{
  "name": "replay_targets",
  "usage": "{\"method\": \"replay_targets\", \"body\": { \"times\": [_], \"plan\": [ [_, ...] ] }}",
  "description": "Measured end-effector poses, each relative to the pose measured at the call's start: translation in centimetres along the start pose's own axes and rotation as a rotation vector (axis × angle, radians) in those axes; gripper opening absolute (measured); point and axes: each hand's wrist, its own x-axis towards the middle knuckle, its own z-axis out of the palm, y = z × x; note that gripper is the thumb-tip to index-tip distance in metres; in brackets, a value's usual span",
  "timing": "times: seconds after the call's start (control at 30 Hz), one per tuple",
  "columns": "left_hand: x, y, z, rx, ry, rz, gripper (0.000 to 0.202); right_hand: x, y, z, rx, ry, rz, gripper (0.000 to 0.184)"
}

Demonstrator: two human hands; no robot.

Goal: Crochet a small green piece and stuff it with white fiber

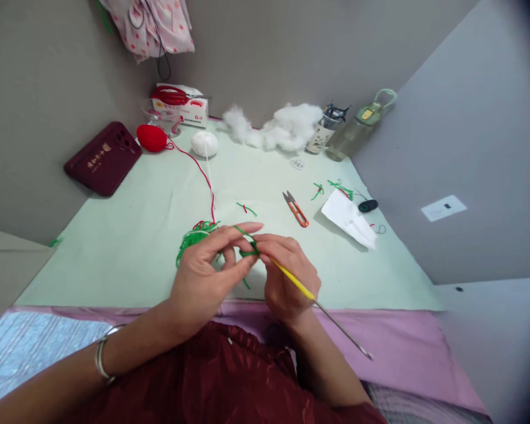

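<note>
Pinching the small green yarn piece [249,253]: left hand [207,262], thumb and bent fingers nearly together on it, index finger extended. Right hand [291,277] curled closed round a crochet hook [294,279] with yellow grip, fingertips at the yarn piece; hook's working end hidden.

Landmark: orange-handled thread snips [297,212] on the pale green surface [132,241]. Yarn piece: left of the snips, nearer the wearer. Green yarn tangle [189,238]: farther left, beside the left hand. Red yarn ball [152,138] and white yarn ball [205,143]: left of and beyond the snips. White fibre stuffing [287,126]: beyond them. White paper [348,218]: right.
</note>
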Motion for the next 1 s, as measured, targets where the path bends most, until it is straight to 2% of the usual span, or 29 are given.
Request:
{"method": "replay_targets", "body": {
  "times": [0.1,0.2,0.33,0.47,0.67,0.77,0.87,1.0],
  "plan": [
    [0.1,-0.1,0.1,-0.102,-0.061,-0.079,0.033,-0.1,0.1,0.2,0.013,0.059,0.062,0.023],
    [0.5,-0.6,-0.2,-0.272,-0.091,-0.173,0.035,0.4,0.0,0.2,0.211,0.136,0.304,0.019],
    [1.0,-0.9,-0.6,-0.38,-0.131,-0.281,0.032,1.2,0.0,-0.1,0.505,0.136,0.564,0.019],
    [1.1,-0.6,-0.6,-0.369,-0.148,-0.292,0.03,1.5,0.3,-0.2,0.629,0.142,0.654,0.02],
    [1.3,-0.6,-0.8,-0.359,-0.163,-0.284,0.027,1.6,0.0,-0.5,0.654,0.13,0.649,0.019],
    [1.2,-0.8,-1.0,-0.318,-0.146,-0.257,0.025,1.6,-0.4,-0.8,0.569,0.111,0.6,0.02],
    [1.0,-1.2,-1.0,-0.252,-0.117,-0.2,0.025,1.5,-0.9,-1.0,0.376,0.083,0.488,0.02],
    [0.9,-1.3,-0.9,-0.169,-0.057,-0.137,0.026,1.0,-1.1,-0.9,0.184,0.036,0.202,0.022]
  ]
}}
